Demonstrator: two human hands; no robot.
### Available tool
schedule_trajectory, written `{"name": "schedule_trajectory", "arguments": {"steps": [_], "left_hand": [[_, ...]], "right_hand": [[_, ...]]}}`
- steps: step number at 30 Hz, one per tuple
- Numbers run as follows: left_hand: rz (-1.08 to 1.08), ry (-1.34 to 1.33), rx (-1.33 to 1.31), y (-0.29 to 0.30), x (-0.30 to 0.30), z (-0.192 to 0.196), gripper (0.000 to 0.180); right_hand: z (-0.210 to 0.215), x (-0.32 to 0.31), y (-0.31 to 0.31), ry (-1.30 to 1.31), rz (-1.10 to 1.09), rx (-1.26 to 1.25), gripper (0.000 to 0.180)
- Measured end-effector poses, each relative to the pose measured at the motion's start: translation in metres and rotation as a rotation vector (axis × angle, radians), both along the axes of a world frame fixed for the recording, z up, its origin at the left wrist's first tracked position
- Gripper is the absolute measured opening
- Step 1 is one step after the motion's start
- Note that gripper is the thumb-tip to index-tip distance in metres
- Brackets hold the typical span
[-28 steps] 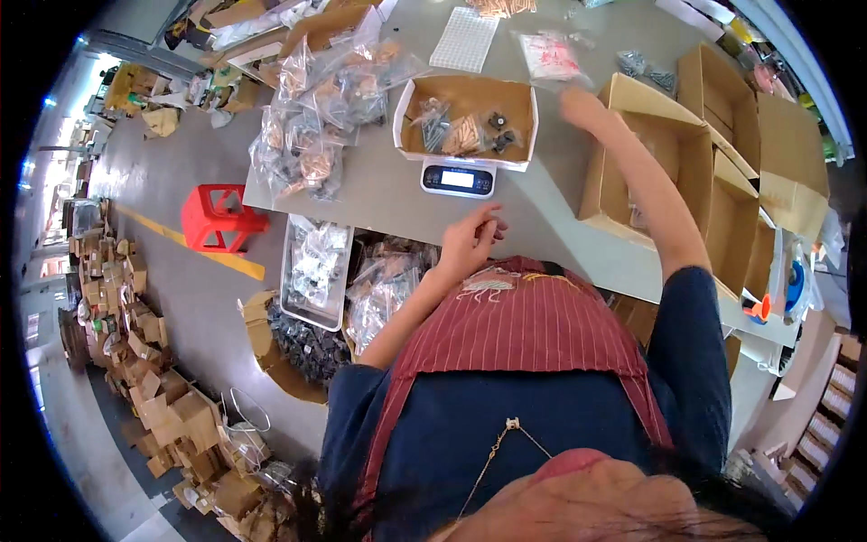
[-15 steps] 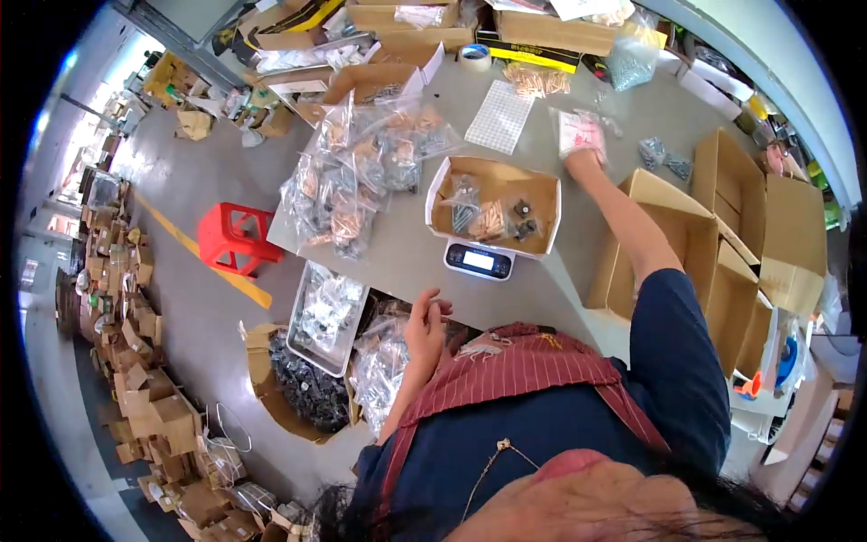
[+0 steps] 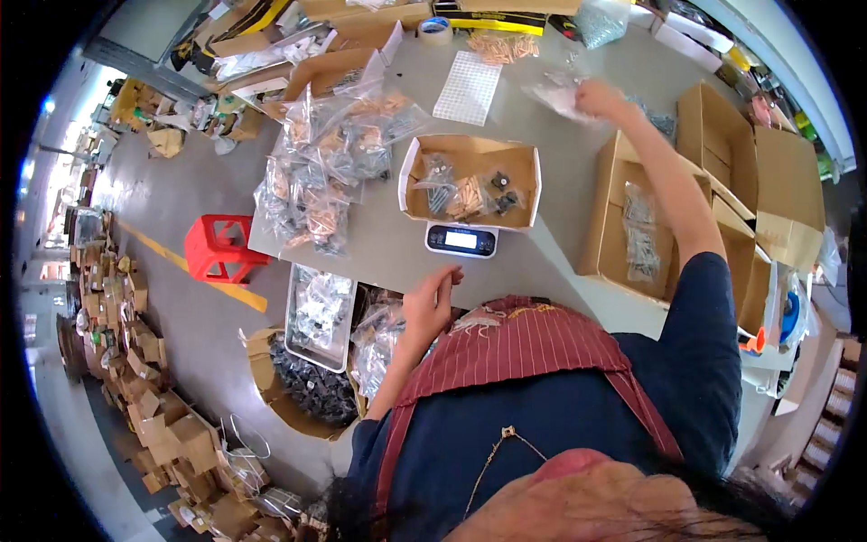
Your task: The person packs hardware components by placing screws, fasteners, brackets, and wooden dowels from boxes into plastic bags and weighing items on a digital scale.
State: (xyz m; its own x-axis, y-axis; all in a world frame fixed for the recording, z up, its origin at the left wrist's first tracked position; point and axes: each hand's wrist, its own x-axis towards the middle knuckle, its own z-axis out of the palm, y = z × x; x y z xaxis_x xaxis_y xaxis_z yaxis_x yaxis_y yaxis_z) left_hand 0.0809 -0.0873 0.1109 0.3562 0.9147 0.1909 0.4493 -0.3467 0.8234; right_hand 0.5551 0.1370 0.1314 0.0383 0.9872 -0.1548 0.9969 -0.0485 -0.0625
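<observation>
My right hand (image 3: pixel 600 99) is stretched to the far right of the table, with its fingers closed at the edge of a pale plastic bag (image 3: pixel 556 98). Motion blurs the bag, and the fingertips are partly hidden. Near the table's front edge my left hand (image 3: pixel 429 305) hangs with fingers loosely extended and nothing in them. Beyond it a small digital scale (image 3: pixel 461 241) carries a shallow cardboard tray (image 3: pixel 535 185). Inside lie a bag of grey screws (image 3: pixel 438 185), wooden dowels (image 3: pixel 468 199) and a bag of dark small parts (image 3: pixel 506 194).
Filled clear bags (image 3: pixel 330 172) are heaped left of the tray. A white perforated sheet (image 3: pixel 467 88), loose dowels (image 3: pixel 503 48) and a tape roll (image 3: pixel 435 32) lie behind. An open carton (image 3: pixel 601 208) stands at right. A red stool (image 3: pixel 221 248) is on the floor.
My right hand has moved right and away from me, from over the bag to its edge. The view has shifted, and bags of hardware inside the right carton now show. My left hand stays near the front edge.
</observation>
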Motion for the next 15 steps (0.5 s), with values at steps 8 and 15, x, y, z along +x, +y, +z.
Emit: {"name": "schedule_trajectory", "arguments": {"steps": [8,15], "left_hand": [[0.046,-0.259,0.041,0.014,0.011,0.025,0.034],[-0.007,-0.420,-0.021,0.026,0.042,0.073,0.050]], "right_hand": [[0.102,0.028,-0.038,0.350,-0.151,0.929,0.031],[0.147,-0.102,-0.162,0.459,0.261,0.988,0.021]]}}
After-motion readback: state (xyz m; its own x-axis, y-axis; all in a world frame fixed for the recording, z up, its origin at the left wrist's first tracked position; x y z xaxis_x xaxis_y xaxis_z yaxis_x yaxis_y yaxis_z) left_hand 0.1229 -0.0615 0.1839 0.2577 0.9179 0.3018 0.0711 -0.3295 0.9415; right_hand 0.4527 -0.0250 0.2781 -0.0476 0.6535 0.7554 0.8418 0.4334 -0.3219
